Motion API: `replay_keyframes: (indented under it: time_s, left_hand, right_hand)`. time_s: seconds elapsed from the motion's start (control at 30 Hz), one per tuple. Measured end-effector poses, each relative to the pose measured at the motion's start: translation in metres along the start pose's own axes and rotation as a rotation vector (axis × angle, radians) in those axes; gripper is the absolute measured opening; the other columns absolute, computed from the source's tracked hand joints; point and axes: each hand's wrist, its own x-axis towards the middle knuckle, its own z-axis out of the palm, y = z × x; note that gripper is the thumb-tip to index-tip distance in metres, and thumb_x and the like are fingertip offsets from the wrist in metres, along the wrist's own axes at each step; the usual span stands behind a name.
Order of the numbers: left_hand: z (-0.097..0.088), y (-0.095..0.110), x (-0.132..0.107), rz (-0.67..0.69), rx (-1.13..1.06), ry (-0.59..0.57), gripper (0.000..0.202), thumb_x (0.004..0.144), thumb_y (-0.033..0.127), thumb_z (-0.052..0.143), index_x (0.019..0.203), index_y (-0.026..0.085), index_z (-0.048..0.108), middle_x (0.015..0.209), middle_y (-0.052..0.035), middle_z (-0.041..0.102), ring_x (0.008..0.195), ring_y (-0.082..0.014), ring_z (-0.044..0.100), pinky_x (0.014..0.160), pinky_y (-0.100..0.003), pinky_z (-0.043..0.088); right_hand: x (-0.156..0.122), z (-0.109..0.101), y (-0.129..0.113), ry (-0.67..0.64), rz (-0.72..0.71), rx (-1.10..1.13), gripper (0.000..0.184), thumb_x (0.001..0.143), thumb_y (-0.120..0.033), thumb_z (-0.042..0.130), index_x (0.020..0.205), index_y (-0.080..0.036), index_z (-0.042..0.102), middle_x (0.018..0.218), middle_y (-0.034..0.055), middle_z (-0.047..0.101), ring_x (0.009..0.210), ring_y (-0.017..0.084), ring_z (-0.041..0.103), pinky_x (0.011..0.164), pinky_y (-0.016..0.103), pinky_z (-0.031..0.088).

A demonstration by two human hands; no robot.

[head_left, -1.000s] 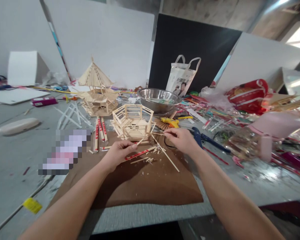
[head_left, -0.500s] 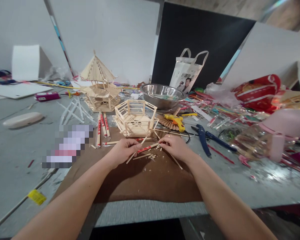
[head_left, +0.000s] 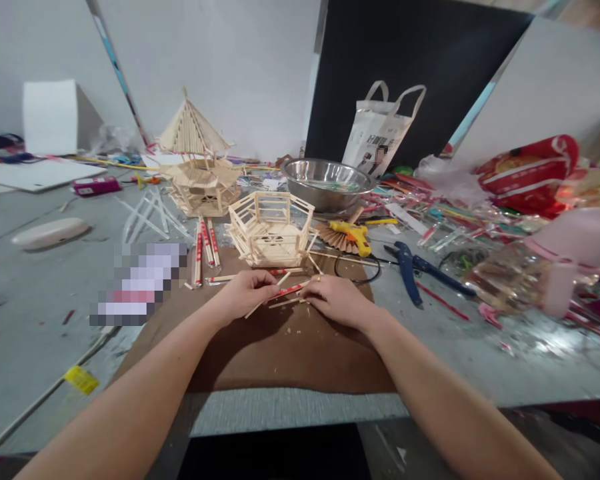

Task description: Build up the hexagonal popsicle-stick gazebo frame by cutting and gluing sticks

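Note:
My left hand [head_left: 244, 293] rests on the brown mat [head_left: 280, 353] with its fingers pinched round a thin wooden stick [head_left: 267, 298]. My right hand [head_left: 336, 300] lies just to its right, fingers curled over a red-printed chopstick wrapper [head_left: 289, 291] and small stick pieces. Both hands sit directly in front of a hexagonal railing model [head_left: 270, 228] made of pale sticks. A taller pagoda model [head_left: 196, 163] with a pointed roof stands behind it on the left.
A steel bowl [head_left: 326, 182], a yellow glue gun [head_left: 353, 235] and blue pliers [head_left: 409, 263] lie behind my right hand. Wrapped chopsticks [head_left: 203, 250] lie left of the railing. Heaps of wrappers and a red bag [head_left: 525, 175] fill the right side. A clear bottle [head_left: 510, 277] lies near the right edge.
My right hand has drawn back from beside the railing model toward my left hand and now rests on the stick pieces. My left hand keeps its stick. The view has tilted slightly.

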Motion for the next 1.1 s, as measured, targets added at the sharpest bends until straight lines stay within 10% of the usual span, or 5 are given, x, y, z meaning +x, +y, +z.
replay_keyframes:
  time_s: [0.4,0.73,1.1]
  left_hand:
    - [-0.002,-0.005,0.003,0.137,0.602,0.115,0.033,0.075,0.046,0.04,0.076,0.018,0.057,0.063,-0.0008,0.058,0.058,-0.0136,0.05,0.054,-0.023,0.034]
    - [0.008,0.002,-0.003,0.156,1.098,0.017,0.03,0.08,0.038,0.034,0.085,0.02,0.057,0.083,-0.0093,0.063,0.076,-0.0235,0.058,0.063,-0.031,0.04]
    - [0.007,0.002,-0.003,0.158,1.053,0.046,0.03,0.084,0.035,0.025,0.088,0.017,0.049,0.083,-0.011,0.062,0.077,-0.0225,0.058,0.064,-0.03,0.04]
  right_hand:
    - [-0.01,-0.026,0.037,0.339,0.528,-0.003,0.03,0.078,-0.041,0.04,0.082,-0.022,0.063,0.071,0.0023,0.065,0.066,0.017,0.057,0.053,0.024,0.033]
    - [-0.008,-0.017,0.054,0.263,0.515,-0.113,0.022,0.075,-0.034,0.045,0.083,-0.021,0.062,0.089,0.0053,0.062,0.083,0.019,0.054,0.064,0.027,0.037]
    - [-0.039,-0.035,0.113,0.471,1.277,-0.183,0.053,0.068,-0.048,0.048,0.107,-0.013,0.051,0.113,0.0192,0.049,0.107,0.036,0.039,0.081,0.052,0.031]
